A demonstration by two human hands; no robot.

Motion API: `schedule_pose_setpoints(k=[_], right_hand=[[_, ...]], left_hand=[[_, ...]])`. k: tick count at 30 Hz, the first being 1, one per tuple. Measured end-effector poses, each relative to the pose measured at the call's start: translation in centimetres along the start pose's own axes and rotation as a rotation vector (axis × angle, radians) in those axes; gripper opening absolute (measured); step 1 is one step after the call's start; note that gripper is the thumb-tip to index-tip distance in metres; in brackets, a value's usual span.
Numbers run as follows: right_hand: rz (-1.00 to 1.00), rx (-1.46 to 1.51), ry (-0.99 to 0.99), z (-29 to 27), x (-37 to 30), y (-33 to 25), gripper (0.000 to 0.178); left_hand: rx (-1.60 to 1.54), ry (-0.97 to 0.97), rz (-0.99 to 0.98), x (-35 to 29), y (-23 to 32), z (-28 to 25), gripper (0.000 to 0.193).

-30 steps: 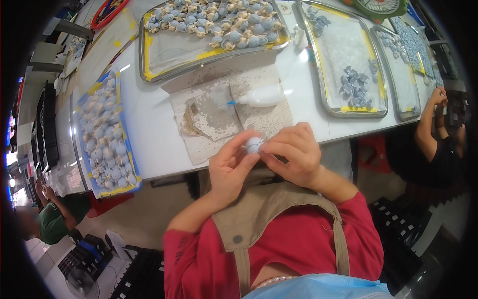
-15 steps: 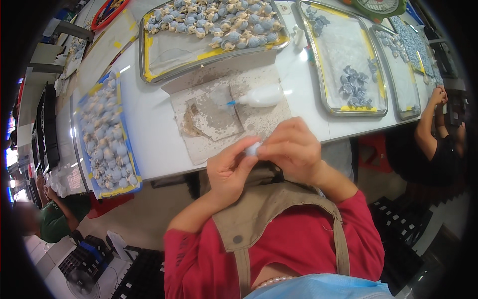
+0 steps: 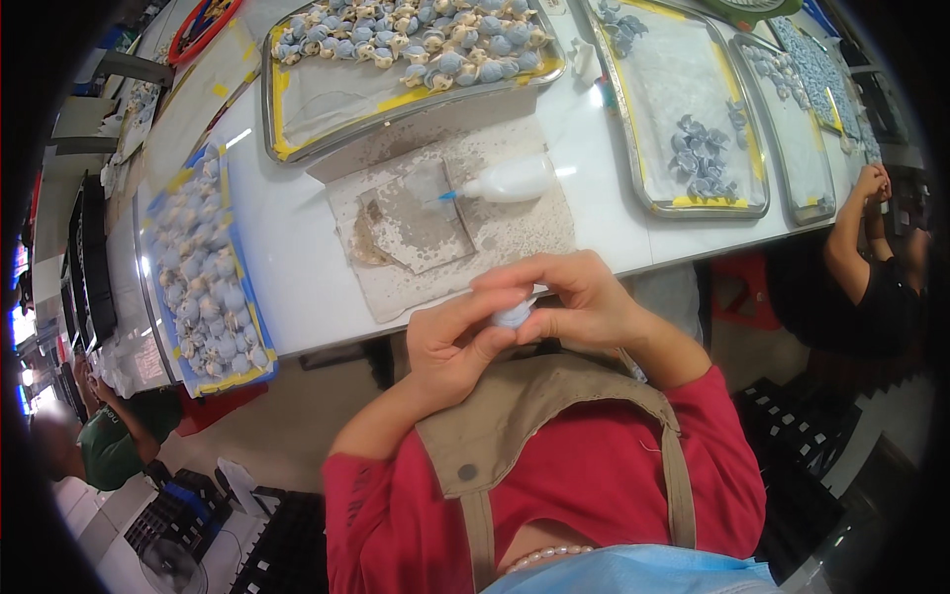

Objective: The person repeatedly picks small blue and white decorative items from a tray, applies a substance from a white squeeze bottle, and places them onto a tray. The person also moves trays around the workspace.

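A small, rounded pale-blue piece [image 3: 513, 315] sits between my two hands in front of the table's near edge. My left hand [image 3: 450, 342] pinches it from one side with thumb and fingers. From the other side my right hand [image 3: 582, 297] closes on it, thumb below and fingers arched over the top. The fingers cover much of the piece, so its full shape is hidden. Just beyond my hands lies a stained cardboard sheet [image 3: 396, 287], bearing a white squeeze bottle [image 3: 515, 180] on its side, blue tip pointing left.
A metal tray [image 3: 336, 150] of blue-and-cream figurines stands at the back. Similar figurines fill a blue-edged tray [image 3: 233, 381] on the left. Curled grey-blue pieces [image 3: 701, 158] lie in a paper-lined tray [image 3: 683, 210] on the right. Other people sit at both sides.
My right hand's fingers have lifted and arched over the piece, showing more of its rounded surface. The piece remains between both hands. The view has shifted slightly.
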State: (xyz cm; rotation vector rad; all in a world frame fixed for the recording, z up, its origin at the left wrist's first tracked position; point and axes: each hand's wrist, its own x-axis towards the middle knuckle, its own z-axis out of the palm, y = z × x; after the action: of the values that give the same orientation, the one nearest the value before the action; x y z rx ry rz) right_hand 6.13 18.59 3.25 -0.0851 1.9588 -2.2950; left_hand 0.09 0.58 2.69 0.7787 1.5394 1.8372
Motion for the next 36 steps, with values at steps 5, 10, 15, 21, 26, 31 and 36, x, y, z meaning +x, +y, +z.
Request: schedule_pose_setpoints(k=[5, 10, 15, 21, 26, 31, 36], right_hand=[[-0.001, 0.05, 0.008, 0.2, -0.1, -0.1, 0.039], [0.014, 0.15, 0.017, 0.6, -0.2, 0.7, 0.039], [0.092, 0.493, -0.038, 1.3, 0.0, 0.3, 0.041], [0.109, 0.562, -0.015, 1.2, -0.1, 0.4, 0.041], [0.144, 0.559, 0.027, 2.0, 0.1, 0.2, 0.04], [0.095, 0.565, 0.009, 3.5, 1.5, 1.5, 0.041], [0.349, 0.516, -0.072, 6.6, 4.9, 2.1, 0.042]], left_hand=[[0.032, 0.003, 0.02, -0.1, 0.1, 0.1, 0.024], [0.028, 0.016, 0.052, -0.3, -1.0, -0.4, 0.024], [-0.161, 0.085, 0.063, -0.5, -1.4, -0.2, 0.027], [-0.129, 0.059, 0.07, -0.1, -1.5, -0.3, 0.027], [-0.124, 0.078, 0.101, -0.6, -1.9, -0.4, 0.026], [-0.027, 0.13, 0.014, -1.4, -0.3, -1.9, 0.026], [0.714, 0.658, 0.236, -6.0, 2.0, -7.2, 0.025]])
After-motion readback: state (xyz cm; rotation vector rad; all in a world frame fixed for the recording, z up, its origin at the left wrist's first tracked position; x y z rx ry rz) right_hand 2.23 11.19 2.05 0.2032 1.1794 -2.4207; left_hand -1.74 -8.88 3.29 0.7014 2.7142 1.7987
